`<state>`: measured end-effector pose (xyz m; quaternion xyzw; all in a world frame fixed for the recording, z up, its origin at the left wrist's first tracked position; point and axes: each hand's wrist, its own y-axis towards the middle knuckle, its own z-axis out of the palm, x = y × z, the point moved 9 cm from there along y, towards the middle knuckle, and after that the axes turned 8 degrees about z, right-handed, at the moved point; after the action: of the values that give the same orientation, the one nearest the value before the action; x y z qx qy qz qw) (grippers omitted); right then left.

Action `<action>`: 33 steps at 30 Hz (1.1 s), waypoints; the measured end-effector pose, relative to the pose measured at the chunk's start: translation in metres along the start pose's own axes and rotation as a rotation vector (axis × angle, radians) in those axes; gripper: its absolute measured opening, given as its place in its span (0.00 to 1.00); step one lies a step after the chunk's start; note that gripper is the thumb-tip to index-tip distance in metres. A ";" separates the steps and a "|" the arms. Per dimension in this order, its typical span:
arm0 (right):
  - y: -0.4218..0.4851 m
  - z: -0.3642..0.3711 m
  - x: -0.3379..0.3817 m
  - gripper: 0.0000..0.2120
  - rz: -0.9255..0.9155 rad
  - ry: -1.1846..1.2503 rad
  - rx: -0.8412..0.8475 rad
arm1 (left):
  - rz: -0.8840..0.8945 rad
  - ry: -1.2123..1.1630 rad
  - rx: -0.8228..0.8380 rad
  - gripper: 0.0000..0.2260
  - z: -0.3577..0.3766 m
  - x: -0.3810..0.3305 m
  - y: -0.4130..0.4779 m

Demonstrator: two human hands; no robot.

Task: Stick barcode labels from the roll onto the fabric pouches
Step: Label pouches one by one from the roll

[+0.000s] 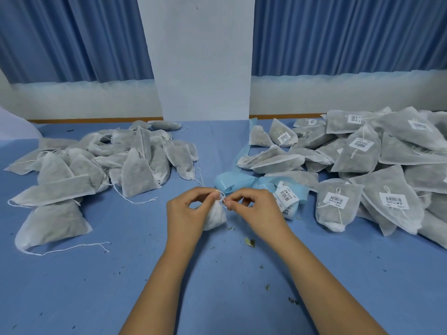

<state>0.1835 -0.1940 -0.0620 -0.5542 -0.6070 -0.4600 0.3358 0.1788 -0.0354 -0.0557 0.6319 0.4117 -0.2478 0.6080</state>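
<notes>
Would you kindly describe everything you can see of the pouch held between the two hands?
The held pouch is a small white bag of non-woven-looking fabric, filled and gathered to a neck at the top. No label shows on it. Its lower end seems to rest on the blue table cover. The left hand grips its neck; the right hand pinches its drawstring, looped above the neck.

table (96,286) (blue cover) | left: unlabelled pouches (135,175) | centre: label strip (232,182) | right: labelled pouches (358,151) | scattered: leaf crumbs (250,243)
</notes>
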 end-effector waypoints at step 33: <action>-0.027 -0.023 0.050 0.05 -0.542 -0.097 -0.282 | -0.334 -0.388 0.187 0.10 0.025 0.019 -0.007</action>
<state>0.1469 -0.1960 -0.0129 -0.4345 -0.6783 -0.5855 0.0912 0.1880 -0.0561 -0.0779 0.5494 0.3612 -0.4982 0.5652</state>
